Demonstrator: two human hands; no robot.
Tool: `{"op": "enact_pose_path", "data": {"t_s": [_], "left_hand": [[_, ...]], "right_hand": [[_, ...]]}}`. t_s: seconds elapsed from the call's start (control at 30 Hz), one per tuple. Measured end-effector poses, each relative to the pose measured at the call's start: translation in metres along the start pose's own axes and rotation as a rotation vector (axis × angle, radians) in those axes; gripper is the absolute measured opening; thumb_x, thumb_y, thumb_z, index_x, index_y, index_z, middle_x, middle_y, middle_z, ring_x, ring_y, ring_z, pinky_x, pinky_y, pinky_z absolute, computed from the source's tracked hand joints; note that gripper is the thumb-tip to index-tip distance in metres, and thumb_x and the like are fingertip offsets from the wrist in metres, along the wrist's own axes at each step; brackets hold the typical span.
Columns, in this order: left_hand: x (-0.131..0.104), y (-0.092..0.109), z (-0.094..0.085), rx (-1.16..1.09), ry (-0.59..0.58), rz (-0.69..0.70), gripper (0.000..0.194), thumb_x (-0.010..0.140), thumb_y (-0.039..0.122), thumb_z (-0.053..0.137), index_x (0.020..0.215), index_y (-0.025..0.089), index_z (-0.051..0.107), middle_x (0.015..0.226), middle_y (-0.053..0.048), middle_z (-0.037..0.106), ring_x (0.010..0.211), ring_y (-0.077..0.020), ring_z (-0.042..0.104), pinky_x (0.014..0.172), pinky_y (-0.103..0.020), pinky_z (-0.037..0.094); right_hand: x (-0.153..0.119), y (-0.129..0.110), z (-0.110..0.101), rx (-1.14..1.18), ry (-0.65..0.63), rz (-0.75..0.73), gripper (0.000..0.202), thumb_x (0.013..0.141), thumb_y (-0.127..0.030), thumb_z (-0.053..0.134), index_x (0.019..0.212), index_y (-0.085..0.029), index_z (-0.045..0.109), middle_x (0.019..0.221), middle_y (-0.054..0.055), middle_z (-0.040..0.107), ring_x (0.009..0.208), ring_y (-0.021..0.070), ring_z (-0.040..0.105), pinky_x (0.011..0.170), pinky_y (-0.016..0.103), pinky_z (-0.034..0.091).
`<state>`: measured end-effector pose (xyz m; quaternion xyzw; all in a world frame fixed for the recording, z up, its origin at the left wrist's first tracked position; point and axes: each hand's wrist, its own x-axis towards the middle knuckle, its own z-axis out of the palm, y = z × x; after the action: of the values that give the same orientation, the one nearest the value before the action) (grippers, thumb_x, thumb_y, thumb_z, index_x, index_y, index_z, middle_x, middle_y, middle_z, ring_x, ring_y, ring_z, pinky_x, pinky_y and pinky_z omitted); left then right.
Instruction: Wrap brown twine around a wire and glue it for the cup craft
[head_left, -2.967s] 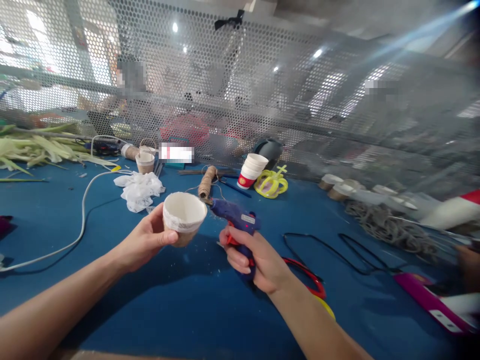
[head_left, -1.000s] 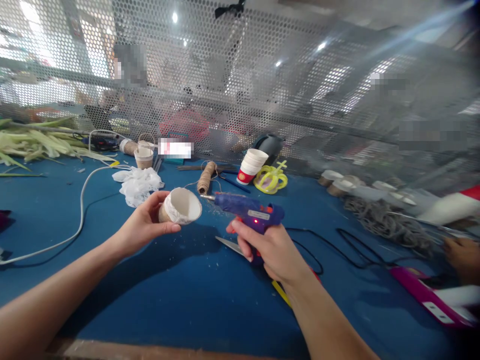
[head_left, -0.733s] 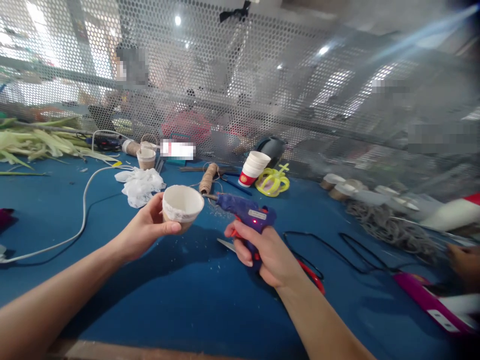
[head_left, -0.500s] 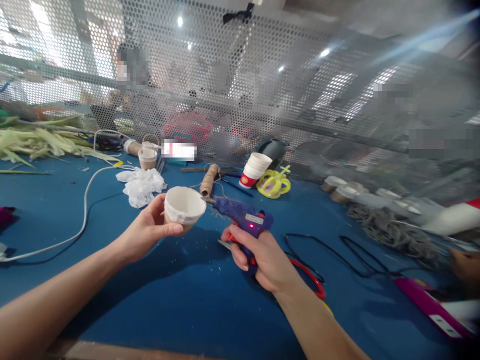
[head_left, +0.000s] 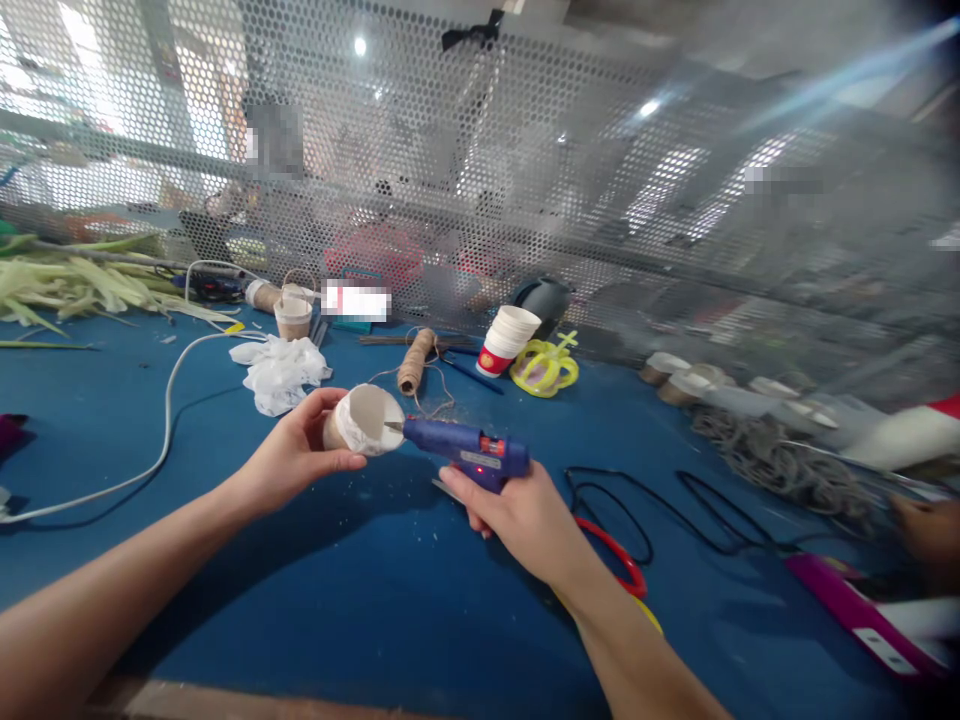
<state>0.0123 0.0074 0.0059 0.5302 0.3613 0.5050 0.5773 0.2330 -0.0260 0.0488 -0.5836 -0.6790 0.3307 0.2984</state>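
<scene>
Held the cup [head_left: 367, 414] above the blue table [head_left: 337, 600], tipped, with its mouth turned right and toward the camera and its long axis running leftward to the base. Pinched it between thumb and fingers of the left hand [head_left: 306, 452], thumb along the near side. Pointed the glue gun [head_left: 461, 443] at it from the right, barrel nearly level, nozzle [head_left: 393, 427] overlapping the cup's mouth; could not tell contact from a narrow gap there. Wrapped the right hand [head_left: 525, 512] around the grip, trigger finger not clearly visible, well apart from the cup. Saw a roll of twine [head_left: 416, 362] just beyond, crumpled white cloth [head_left: 279, 375] past the left hand, and scissors [head_left: 637, 578] partly hidden under the right forearm [head_left: 626, 620].
</scene>
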Motion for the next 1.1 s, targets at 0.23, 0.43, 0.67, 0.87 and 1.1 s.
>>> {"op": "enact_pose_path", "data": {"t_s": [0.23, 0.43, 0.67, 0.87, 1.1], "left_hand": [[0.000, 0.001, -0.004, 0.008, -0.035, 0.024, 0.053, 0.054, 0.017, 0.075, 0.100, 0.019, 0.049, 0.089, -0.001, 0.059, 0.079, -0.0149, 0.055, 0.072, -0.027, 0.044], [0.000, 0.004, -0.004, 0.040, -0.046, 0.034, 0.051, 0.054, 0.017, 0.076, 0.097, 0.020, 0.050, 0.087, 0.000, 0.057, 0.077, -0.0147, 0.054, 0.070, -0.028, 0.043], [-0.002, 0.003, -0.004, 0.186, -0.037, 0.080, 0.054, 0.053, 0.018, 0.076, 0.099, 0.020, 0.049, 0.092, -0.001, 0.055, 0.083, -0.0159, 0.051, 0.075, -0.028, 0.041], [-0.002, 0.005, -0.002, 0.184, -0.050, 0.084, 0.053, 0.054, 0.018, 0.076, 0.099, 0.020, 0.049, 0.094, -0.002, 0.055, 0.085, -0.0165, 0.051, 0.077, -0.029, 0.040], [-0.001, 0.002, -0.004, 0.155, -0.070, 0.069, 0.054, 0.053, 0.017, 0.076, 0.099, 0.020, 0.048, 0.094, -0.002, 0.055, 0.084, -0.0164, 0.052, 0.075, -0.028, 0.042]], "right_hand": [[0.004, 0.006, -0.008, 0.049, 0.040, -0.035, 0.032, 0.073, -0.042, 0.058, 0.052, -0.018, 0.053, 0.038, -0.001, 0.049, 0.038, 0.0113, 0.049, 0.043, 0.024, 0.044], [0.005, 0.004, -0.011, 0.009, 0.014, 0.010, 0.027, 0.070, -0.040, 0.060, 0.056, -0.018, 0.056, 0.037, -0.002, 0.049, 0.034, 0.0103, 0.047, 0.038, 0.023, 0.042], [0.001, -0.001, -0.012, -0.039, 0.047, 0.010, 0.026, 0.069, -0.038, 0.061, 0.053, -0.018, 0.055, 0.037, -0.003, 0.048, 0.036, 0.0102, 0.046, 0.042, 0.023, 0.042], [0.002, -0.002, -0.012, -0.078, 0.051, 0.057, 0.026, 0.067, -0.035, 0.062, 0.049, -0.019, 0.050, 0.037, -0.003, 0.048, 0.035, 0.0103, 0.045, 0.041, 0.024, 0.040], [-0.001, -0.004, -0.016, -0.067, 0.038, 0.042, 0.030, 0.070, -0.036, 0.060, 0.048, -0.019, 0.049, 0.036, -0.002, 0.048, 0.036, 0.0104, 0.046, 0.042, 0.024, 0.042]]}}
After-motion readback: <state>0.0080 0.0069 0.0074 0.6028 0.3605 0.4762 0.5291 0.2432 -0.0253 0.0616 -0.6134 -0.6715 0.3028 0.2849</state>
